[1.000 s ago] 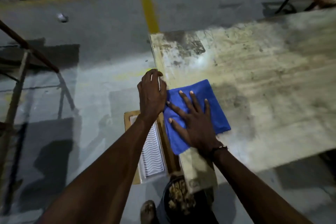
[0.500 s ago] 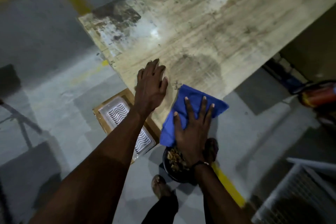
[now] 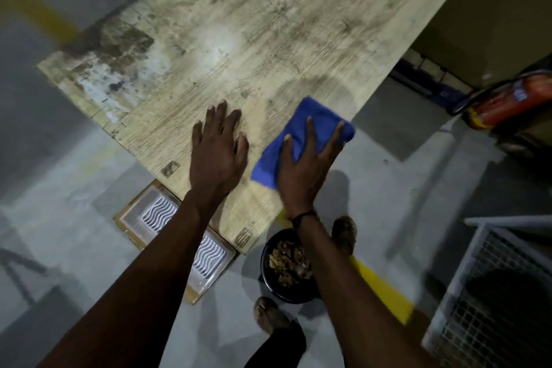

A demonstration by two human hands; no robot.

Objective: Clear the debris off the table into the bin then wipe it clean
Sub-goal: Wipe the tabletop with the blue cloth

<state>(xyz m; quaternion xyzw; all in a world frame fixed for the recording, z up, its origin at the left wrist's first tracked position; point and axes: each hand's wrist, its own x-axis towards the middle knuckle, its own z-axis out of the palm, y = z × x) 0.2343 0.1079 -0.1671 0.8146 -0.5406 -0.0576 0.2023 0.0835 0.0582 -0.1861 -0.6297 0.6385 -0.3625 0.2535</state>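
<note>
A worn, stained wooden table (image 3: pixel 227 39) fills the upper middle of the view. My right hand (image 3: pixel 307 170) presses flat on a folded blue cloth (image 3: pixel 316 119) near the table's right edge, fingers spread over it. My left hand (image 3: pixel 218 152) lies flat and empty on the tabletop just left of the cloth, fingers apart. A black round bin (image 3: pixel 268 281) holding brown debris stands on the floor below the table's near corner, partly hidden by my right forearm.
A white ribbed tray in a cardboard box (image 3: pixel 158 215) lies on the floor under the table's near edge. My feet (image 3: pixel 268 317) stand beside the bin. A white wire rack (image 3: pixel 493 293) is at lower right, a red cylinder (image 3: pixel 513 104) at right.
The cloth under my right hand has slid from the table's left edge across to its right edge. My left hand moved from the edge onto the tabletop. The view swung right.
</note>
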